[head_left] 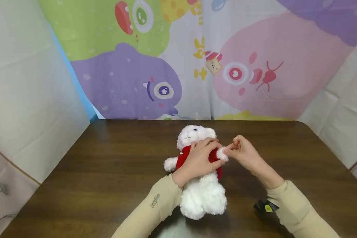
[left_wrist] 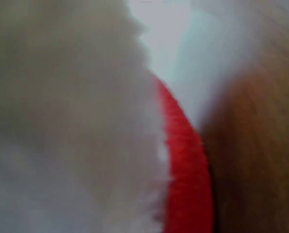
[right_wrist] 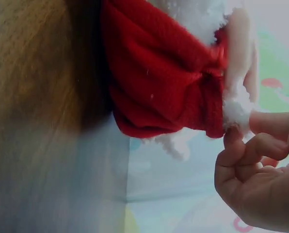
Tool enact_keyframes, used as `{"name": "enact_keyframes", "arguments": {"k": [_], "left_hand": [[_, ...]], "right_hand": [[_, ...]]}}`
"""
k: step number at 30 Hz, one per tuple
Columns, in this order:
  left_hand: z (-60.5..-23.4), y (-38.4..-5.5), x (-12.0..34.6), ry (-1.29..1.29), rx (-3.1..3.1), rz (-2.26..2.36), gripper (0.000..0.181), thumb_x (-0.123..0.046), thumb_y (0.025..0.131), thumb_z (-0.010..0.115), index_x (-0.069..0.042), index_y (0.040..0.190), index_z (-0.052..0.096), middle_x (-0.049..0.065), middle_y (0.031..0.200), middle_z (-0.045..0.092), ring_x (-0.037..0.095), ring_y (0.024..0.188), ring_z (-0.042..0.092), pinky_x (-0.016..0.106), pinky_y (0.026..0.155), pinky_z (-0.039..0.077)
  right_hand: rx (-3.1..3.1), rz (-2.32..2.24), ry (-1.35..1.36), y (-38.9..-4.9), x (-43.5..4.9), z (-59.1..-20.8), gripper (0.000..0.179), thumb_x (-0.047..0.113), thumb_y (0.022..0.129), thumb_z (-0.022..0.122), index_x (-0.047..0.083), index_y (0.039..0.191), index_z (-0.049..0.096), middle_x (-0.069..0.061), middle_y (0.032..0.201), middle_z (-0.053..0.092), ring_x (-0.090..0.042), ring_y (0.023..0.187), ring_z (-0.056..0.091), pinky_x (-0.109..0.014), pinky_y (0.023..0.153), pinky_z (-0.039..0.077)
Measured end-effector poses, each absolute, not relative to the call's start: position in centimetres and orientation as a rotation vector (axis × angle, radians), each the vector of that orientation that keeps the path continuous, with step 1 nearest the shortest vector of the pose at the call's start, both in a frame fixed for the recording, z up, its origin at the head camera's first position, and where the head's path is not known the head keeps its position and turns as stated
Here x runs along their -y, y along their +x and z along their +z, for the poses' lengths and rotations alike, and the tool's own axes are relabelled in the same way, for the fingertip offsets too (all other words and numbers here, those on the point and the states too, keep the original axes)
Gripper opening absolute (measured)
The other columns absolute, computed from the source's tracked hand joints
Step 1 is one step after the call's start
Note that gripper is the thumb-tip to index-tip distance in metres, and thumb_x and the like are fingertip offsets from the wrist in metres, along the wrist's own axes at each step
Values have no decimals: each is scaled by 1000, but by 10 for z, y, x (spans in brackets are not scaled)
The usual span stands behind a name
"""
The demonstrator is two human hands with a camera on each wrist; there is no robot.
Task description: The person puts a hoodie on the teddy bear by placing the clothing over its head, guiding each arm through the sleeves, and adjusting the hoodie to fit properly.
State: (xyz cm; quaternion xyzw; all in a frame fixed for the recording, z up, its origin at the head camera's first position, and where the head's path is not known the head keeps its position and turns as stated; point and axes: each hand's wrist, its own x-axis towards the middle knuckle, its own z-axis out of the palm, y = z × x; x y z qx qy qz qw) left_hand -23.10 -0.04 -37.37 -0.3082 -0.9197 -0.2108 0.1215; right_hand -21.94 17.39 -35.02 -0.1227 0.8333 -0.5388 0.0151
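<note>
A white plush teddy bear point(head_left: 203, 195) in a red top point(right_wrist: 149, 82) lies on its back on the brown table, head toward the far edge. My left hand point(head_left: 199, 158) lies across its chest, thumb and fingers gripping around the sleeve on the right side. Between right thumb and fingers, my right hand point(head_left: 244, 153) pinches the fluffy white paw point(right_wrist: 237, 110) that sticks out of that sleeve. The left wrist view is mostly blurred pale fur, with one edge of the red cloth point(left_wrist: 185, 165) beside it.
The wooden table point(head_left: 107, 185) reaches back to a cartoon-printed curtain point(head_left: 196, 82). Pale panels point(head_left: 26, 82) stand at both sides. By the right cuff is a small black object with a yellow mark point(head_left: 266, 207).
</note>
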Motion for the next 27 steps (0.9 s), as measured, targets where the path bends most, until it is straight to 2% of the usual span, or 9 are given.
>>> {"name": "enact_keyframes", "arguments": {"k": [5,10,12,14,18,20,24,27], "left_hand": [[-373,-232,-3,-811,2718,-361,35,-41,80,59,-23,110,59,-5,115,55,17,109,45,39,93,32],[-375,-233,-4,-718,2797,-255,36,-44,81,54,-19,106,60,-4,117,54,17,112,42,39,98,29],[-377,-234,-3,-749,2823,-268,41,-48,83,50,-18,110,59,-3,122,52,17,116,40,39,100,28],[-377,-234,1,-853,2841,-342,50,-51,84,48,-16,119,54,-1,129,48,18,121,37,39,103,26],[-369,-231,19,-1091,2818,-533,67,-50,80,58,-14,134,41,3,137,39,20,128,30,39,106,25],[-365,-226,30,-1128,2793,-536,71,-46,76,63,-13,134,39,4,134,38,21,125,30,39,104,29],[-365,-213,49,-1012,2770,-459,66,-37,71,68,-9,124,40,6,119,43,19,109,39,33,92,41],[-369,-207,58,-882,2786,-525,55,-32,71,68,-8,112,42,7,110,45,18,100,45,31,82,48]], "right_hand": [[-2664,-1602,-392,-217,-174,-341,34,-1,85,57,7,79,25,-14,85,60,-14,78,55,-23,59,38],[-2690,-1566,-383,-223,-181,-344,32,-2,86,55,7,77,26,-12,82,59,-15,79,55,-23,60,38],[-2698,-1533,-391,-226,-185,-350,28,-1,86,55,4,77,29,-10,81,56,-14,75,51,-22,59,39],[-2775,-1414,-389,-228,-188,-355,22,3,87,56,2,79,35,-9,76,52,-14,68,47,-23,57,38],[-3037,-1083,-438,-226,-190,-364,8,5,83,57,2,83,50,-8,74,50,-18,64,45,-28,56,38],[-3168,-980,-478,-223,-187,-365,4,3,79,58,5,82,56,-8,77,54,-19,67,49,-30,59,40],[-3134,-1028,-693,-215,-178,-366,7,7,81,63,7,88,61,-4,84,59,-16,71,54,-30,63,47],[-2998,-1011,-837,-210,-173,-366,24,19,79,70,9,97,60,-2,91,61,-15,79,58,-32,69,51]]}}
